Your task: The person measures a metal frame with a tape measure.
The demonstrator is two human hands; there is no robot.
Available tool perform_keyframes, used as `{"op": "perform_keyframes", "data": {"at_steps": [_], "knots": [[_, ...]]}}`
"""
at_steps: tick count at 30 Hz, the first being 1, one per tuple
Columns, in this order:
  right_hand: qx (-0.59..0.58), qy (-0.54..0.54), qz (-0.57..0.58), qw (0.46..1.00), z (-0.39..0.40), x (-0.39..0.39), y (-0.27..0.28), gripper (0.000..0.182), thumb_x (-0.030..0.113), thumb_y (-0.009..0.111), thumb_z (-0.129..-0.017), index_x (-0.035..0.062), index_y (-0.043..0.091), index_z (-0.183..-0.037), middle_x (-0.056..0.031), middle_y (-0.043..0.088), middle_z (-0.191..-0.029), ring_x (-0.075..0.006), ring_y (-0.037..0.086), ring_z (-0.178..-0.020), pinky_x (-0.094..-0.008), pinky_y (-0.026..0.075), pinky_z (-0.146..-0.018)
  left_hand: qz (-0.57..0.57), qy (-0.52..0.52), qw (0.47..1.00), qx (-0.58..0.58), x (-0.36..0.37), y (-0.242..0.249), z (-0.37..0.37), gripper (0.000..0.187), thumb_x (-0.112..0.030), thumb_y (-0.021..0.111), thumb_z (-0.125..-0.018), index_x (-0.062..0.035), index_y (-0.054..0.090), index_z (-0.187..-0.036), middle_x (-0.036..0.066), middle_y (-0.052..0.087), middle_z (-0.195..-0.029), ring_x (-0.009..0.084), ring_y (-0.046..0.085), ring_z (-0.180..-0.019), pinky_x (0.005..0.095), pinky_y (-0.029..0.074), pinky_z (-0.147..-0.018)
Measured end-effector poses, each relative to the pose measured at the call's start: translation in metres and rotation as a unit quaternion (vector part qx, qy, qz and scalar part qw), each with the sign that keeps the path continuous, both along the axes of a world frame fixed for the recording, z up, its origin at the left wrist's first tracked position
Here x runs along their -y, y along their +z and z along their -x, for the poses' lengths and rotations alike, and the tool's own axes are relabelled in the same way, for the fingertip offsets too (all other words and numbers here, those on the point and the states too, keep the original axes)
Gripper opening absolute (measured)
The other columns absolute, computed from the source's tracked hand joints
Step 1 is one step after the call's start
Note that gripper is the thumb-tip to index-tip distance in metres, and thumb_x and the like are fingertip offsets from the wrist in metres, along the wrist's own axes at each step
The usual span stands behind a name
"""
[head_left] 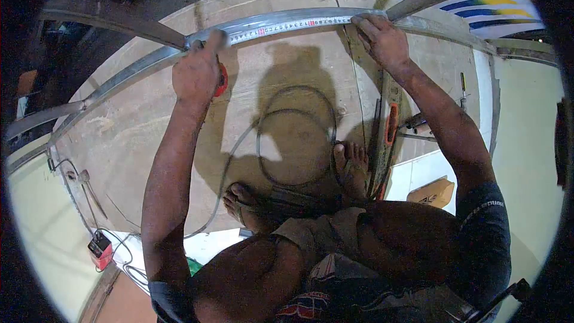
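A measuring tape (pixel 287 28) with a white numbered blade is stretched along a grey metal bar (pixel 299 15) at the top of the view. My left hand (pixel 197 72) is closed round the red tape case (pixel 222 80), which shows only in part beside the palm; its thumb or a finger reaches the blade near the bar. At the blade's other end, my right hand (pixel 384 42) has its fingertips on the tape and the bar, close to where an upright bar joins. Its fingers are bent together over the blade end, which they hide.
Plywood sheets (pixel 149 161) lie under the frame. A cable (pixel 260 143) loops between my feet. An orange-and-dark level (pixel 388 125), small tools (pixel 418 124) and a brown block (pixel 431 192) lie to the right. A red device (pixel 100 250) with wires sits at lower left.
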State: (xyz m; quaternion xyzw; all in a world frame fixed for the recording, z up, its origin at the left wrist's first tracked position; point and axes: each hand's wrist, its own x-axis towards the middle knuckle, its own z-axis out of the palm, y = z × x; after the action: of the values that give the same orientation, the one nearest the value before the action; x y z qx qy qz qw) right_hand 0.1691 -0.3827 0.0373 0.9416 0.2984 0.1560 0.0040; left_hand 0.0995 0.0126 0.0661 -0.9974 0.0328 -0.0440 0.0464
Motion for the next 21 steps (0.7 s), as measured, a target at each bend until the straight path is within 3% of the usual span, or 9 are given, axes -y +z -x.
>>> {"op": "perform_keyframes", "data": {"at_steps": [7, 12, 21], "knots": [[-0.023, 0.0, 0.008, 1.0, 0.005, -0.005, 0.011, 0.042, 0.02, 0.069, -0.082, 0.0238, 0.063, -0.123, -0.0068, 0.064, -0.118, -0.028, 0.064, -0.102, -0.04, 0.057, -0.079, -0.03, -0.017, 0.999, -0.032, -0.003, -0.001, 0.001, 0.042, -0.014, 0.049, -0.09, -0.0267, 0.055, -0.129, 0.013, 0.068, -0.095, 0.0295, 0.07, -0.07, 0.0435, 0.057, -0.059], [-0.005, 0.026, -0.017, 1.0, 0.002, -0.003, 0.007, 0.04, 0.018, 0.069, -0.081, 0.0182, 0.064, -0.12, -0.0081, 0.064, -0.115, -0.028, 0.065, -0.1, -0.0394, 0.057, -0.077, -0.018, -0.042, 0.999, -0.001, -0.001, 0.0, 0.002, 0.044, -0.013, 0.05, -0.089, -0.0268, 0.054, -0.131, 0.011, 0.068, -0.097, 0.0288, 0.07, -0.07, 0.0426, 0.057, -0.06], [0.001, 0.031, 0.003, 1.0, 0.001, -0.006, 0.01, 0.036, 0.016, 0.069, -0.081, 0.0147, 0.063, -0.117, -0.0077, 0.064, -0.113, -0.0283, 0.065, -0.098, -0.0388, 0.057, -0.077, -0.011, -0.069, 0.996, -0.05, -0.013, -0.006, 0.007, 0.056, -0.01, 0.049, -0.089, -0.028, 0.042, -0.142, 0.012, 0.064, -0.112, 0.03, 0.07, -0.079, 0.04, 0.058, -0.064]]}}
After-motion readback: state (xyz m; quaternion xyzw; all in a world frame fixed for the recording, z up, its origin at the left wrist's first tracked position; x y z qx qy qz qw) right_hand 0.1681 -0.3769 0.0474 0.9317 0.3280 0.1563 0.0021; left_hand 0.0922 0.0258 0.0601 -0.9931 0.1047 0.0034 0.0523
